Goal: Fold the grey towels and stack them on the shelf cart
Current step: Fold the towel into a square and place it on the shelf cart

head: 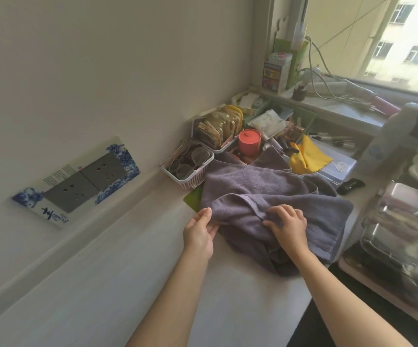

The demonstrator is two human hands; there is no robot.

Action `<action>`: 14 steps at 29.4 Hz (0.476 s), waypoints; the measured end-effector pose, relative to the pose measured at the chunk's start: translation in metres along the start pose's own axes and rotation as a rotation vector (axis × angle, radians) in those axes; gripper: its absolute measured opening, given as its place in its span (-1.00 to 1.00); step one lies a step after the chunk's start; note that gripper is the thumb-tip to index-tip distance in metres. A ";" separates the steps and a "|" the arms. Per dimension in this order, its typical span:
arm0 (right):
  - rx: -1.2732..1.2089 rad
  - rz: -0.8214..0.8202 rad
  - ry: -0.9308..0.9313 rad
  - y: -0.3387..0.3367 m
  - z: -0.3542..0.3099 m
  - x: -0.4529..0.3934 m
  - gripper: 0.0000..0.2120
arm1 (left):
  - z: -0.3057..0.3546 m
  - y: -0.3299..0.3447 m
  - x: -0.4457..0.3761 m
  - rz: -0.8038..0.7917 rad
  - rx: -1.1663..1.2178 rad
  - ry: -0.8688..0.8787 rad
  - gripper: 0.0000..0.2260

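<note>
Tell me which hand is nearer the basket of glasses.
Left. The left hand pinches the grey towel's edge just below the basket; the right hand rests further right on the towel.

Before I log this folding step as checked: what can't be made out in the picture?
- Shelf cart: not identifiable in the head view.
- Crumpled grey terry towel: number of towels unclear; folds overlap.
- Left hand: fingertips hidden under towel edge.
- Clear plastic boxes: contents blurred.
</note>
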State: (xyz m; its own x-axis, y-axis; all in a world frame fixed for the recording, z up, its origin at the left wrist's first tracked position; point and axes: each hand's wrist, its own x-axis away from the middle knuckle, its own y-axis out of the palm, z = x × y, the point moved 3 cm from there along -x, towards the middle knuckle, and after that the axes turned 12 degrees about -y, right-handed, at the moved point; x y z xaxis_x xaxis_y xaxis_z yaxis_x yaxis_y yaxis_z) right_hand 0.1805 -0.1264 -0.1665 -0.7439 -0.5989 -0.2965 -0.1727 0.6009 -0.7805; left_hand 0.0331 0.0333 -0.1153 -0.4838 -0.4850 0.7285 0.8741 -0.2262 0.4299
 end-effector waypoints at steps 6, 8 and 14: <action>0.020 0.054 -0.038 0.004 -0.003 -0.005 -0.89 | -0.004 -0.009 0.003 0.038 0.028 -0.023 -0.90; 0.042 0.059 -0.057 0.008 0.000 -0.007 -0.90 | -0.007 -0.008 0.001 0.039 0.027 -0.024 -0.91; -0.168 -0.004 0.110 0.000 0.000 -0.017 -0.93 | -0.003 -0.007 -0.005 0.040 0.072 0.017 -0.90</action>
State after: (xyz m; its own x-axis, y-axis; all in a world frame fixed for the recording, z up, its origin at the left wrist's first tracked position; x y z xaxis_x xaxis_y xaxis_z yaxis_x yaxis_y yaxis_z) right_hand 0.1935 -0.1162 -0.1615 -0.8076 -0.5456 -0.2239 -0.2743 0.6836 -0.6764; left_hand 0.0299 0.0350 -0.1232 -0.4469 -0.5071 0.7370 0.8871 -0.1448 0.4383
